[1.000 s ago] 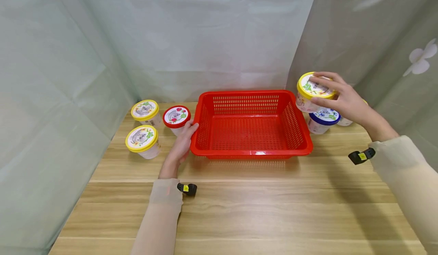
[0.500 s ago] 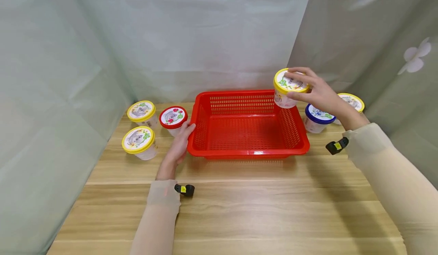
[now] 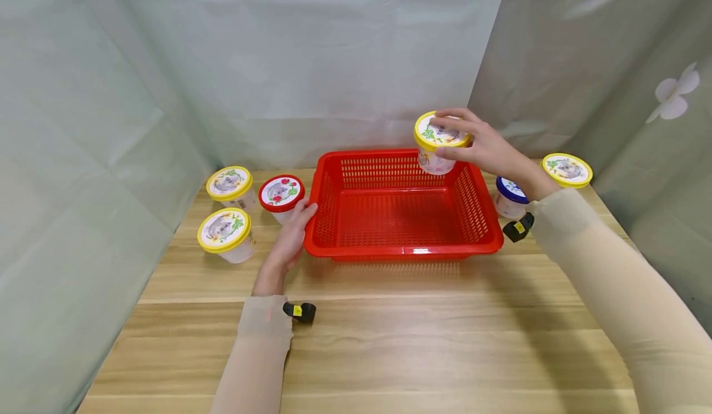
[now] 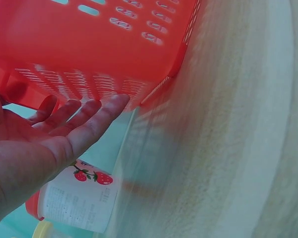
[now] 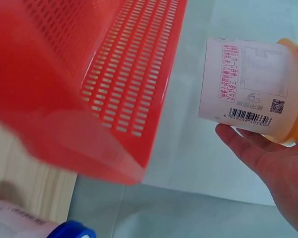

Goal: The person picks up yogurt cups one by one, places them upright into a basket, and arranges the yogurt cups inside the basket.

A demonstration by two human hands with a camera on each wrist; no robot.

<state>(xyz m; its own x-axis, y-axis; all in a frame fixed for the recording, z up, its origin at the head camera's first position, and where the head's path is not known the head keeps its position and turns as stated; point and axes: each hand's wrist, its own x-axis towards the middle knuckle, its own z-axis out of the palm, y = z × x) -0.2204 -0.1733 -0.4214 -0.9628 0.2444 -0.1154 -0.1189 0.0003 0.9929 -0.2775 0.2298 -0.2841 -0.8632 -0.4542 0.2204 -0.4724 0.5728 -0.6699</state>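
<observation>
My right hand grips a white paper tub with a yellow lid, fingers across the lid and thumb at its near side. It is raised over the back right of a red plastic basket; the right wrist view shows the tub's barcode side. At the basket's left rim, my left hand holds on with the thumb on the edge. In the left wrist view its fingers lie along the slotted outer wall, under the rim. Just left of this hand stands a red-lidded tub with strawberries.
Two yellow-lidded tubs, a back one and a front one, stand at the far left. Right of the basket are a blue-lidded tub, partly behind my right arm, and another yellow-lidded tub. Curtains enclose the wooden table.
My right hand has carried the yellow-lidded tub leftward, from above the blue-lidded tub to over the basket. My left hand has stayed at the basket's left rim.
</observation>
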